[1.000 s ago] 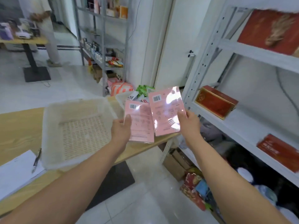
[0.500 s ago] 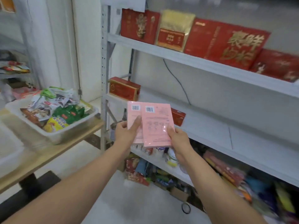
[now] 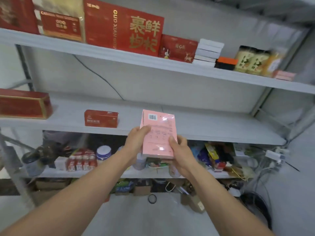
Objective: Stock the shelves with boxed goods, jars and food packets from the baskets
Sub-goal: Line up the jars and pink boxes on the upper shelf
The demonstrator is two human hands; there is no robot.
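Boxes of pink film-wrapped cardboard were gripped at their lower side edges by the left hand and right hand, and judged light, stiff, slippery.

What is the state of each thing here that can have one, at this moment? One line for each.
pink boxes: stacked, upright, held in front of the middle shelf, not yet on it
left hand: grips the stack's left side
right hand: grips the stack's lower right side
small red box: closed, standing on the middle shelf
long red box: closed, on the same shelf, far left
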